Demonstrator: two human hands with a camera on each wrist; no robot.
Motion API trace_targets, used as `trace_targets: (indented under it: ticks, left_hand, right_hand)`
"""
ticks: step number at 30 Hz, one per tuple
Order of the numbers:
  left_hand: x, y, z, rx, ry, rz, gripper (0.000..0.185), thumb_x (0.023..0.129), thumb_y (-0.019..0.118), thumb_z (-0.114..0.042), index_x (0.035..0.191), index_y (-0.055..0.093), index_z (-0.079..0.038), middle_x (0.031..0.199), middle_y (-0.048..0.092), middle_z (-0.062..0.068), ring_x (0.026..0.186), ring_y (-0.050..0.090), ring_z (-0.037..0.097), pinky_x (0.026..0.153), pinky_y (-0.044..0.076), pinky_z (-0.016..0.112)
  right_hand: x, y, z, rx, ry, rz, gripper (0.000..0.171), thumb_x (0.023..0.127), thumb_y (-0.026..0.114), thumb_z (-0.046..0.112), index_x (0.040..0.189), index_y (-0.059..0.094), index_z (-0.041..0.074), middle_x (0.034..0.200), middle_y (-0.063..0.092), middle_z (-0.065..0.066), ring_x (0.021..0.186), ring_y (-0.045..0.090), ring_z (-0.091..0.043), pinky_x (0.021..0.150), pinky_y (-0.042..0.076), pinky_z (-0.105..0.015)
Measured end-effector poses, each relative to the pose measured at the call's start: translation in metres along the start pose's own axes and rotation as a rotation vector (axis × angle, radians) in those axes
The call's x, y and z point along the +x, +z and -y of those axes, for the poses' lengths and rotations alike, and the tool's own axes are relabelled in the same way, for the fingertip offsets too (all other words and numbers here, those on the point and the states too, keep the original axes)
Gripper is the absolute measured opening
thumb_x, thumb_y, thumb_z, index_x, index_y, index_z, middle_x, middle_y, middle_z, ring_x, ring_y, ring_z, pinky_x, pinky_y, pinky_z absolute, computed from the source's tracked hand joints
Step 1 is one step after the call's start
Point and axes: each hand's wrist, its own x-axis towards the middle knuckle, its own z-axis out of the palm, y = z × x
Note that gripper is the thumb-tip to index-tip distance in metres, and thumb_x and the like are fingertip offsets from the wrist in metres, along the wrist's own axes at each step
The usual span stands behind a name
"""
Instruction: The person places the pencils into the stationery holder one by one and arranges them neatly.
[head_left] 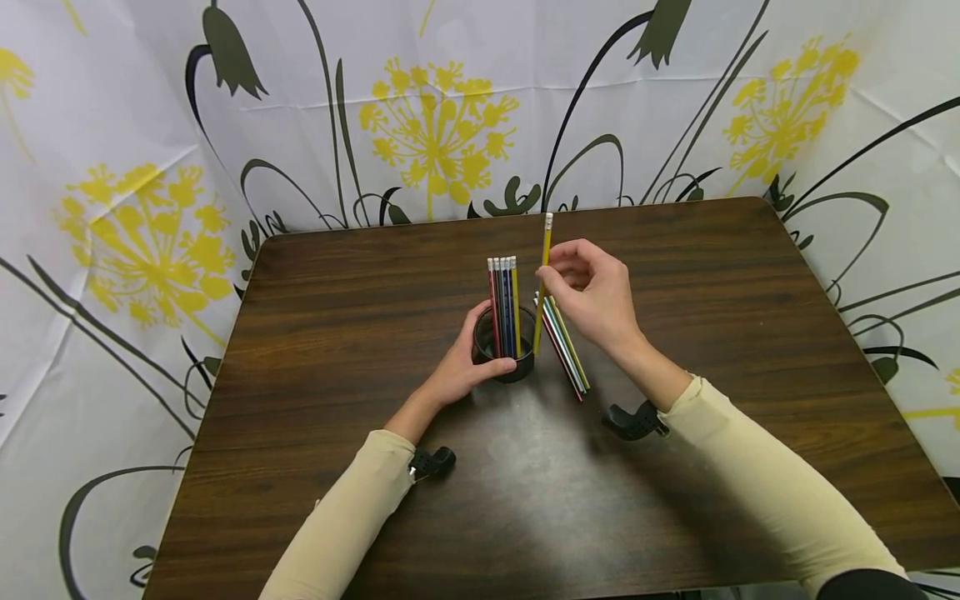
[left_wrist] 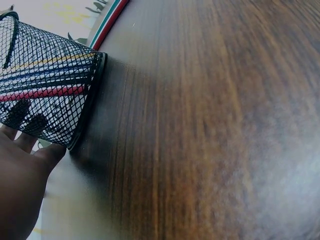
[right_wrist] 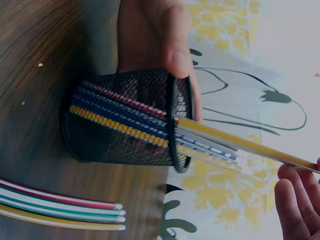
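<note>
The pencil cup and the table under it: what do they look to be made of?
The pencil cup looks like black wire mesh, probably coated metal: the pencils show through its open grid, and a solid rim rings the mouth. The table has a dark wood-grain top with a soft sheen; whether that is real wood or laminate cannot be told. The left hand grips the cup.

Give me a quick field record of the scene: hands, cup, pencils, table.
left hand: grips the black mesh cup, steadying it
right hand: pinches a yellow pencil, tip lowered into the cup
in cup: a bunch of upright pencils, red, blue, yellow among them
loose pencils: lie side by side on the table, right of the cup
table: dark wood grain
</note>
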Motion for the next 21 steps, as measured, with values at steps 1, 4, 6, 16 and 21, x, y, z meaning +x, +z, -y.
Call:
trace_targets:
  ticks: [1, 4, 6, 16, 21]
  left_hand:
    - [0.0, 0.0, 0.0, -0.001, -0.001, 0.001, 0.087, 0.087, 0.075, -0.021, 0.151, 0.018, -0.04, 0.149, 0.032, 0.002, 0.127, 0.044, 0.026, 0.107, 0.031, 0.052]
    - [0.0, 0.0, 0.0, -0.014, 0.0, 0.006, 0.087, 0.088, 0.074, -0.018, 0.151, 0.018, -0.04, 0.149, 0.033, 0.003, 0.127, 0.045, 0.026, 0.107, 0.032, 0.052]
    - [0.0, 0.001, 0.0, -0.026, 0.005, 0.01, 0.088, 0.088, 0.074, -0.016, 0.151, 0.018, -0.039, 0.149, 0.034, 0.003, 0.128, 0.045, 0.025, 0.107, 0.032, 0.051]
    - [0.003, 0.0, 0.002, -0.083, 0.045, 0.04, 0.091, 0.088, 0.072, -0.007, 0.155, 0.012, -0.022, 0.155, 0.027, 0.014, 0.135, 0.037, 0.034, 0.11, 0.025, 0.056]
    - [0.003, 0.001, 0.002, -0.076, 0.055, 0.042, 0.091, 0.088, 0.072, -0.008, 0.155, 0.012, -0.023, 0.155, 0.027, 0.013, 0.135, 0.037, 0.034, 0.11, 0.026, 0.056]
  right_hand:
    - [0.0, 0.0, 0.0, 0.01, -0.017, -0.006, 0.014, 0.088, 0.073, 0.012, 0.1, 0.067, 0.006, 0.085, 0.073, -0.002, 0.069, 0.066, -0.013, 0.064, 0.051, -0.025]
    - [0.0, 0.002, 0.001, 0.013, -0.053, -0.007, 0.015, 0.088, 0.073, 0.012, 0.1, 0.067, 0.005, 0.086, 0.073, -0.002, 0.069, 0.067, -0.013, 0.064, 0.052, -0.025]
    - [-0.001, 0.003, -0.001, -0.006, -0.063, 0.005, 0.015, 0.088, 0.073, 0.012, 0.1, 0.067, 0.005, 0.086, 0.073, -0.002, 0.07, 0.067, -0.013, 0.065, 0.052, -0.024]
    - [-0.013, 0.015, -0.016, -0.127, -0.084, 0.105, 0.018, 0.088, 0.072, 0.008, 0.104, 0.066, 0.005, 0.087, 0.073, -0.004, 0.07, 0.067, -0.013, 0.062, 0.053, -0.029]
    - [-0.018, 0.019, -0.022, -0.148, -0.041, 0.148, 0.019, 0.087, 0.073, 0.006, 0.104, 0.065, 0.003, 0.087, 0.073, -0.004, 0.067, 0.068, -0.015, 0.06, 0.053, -0.033]
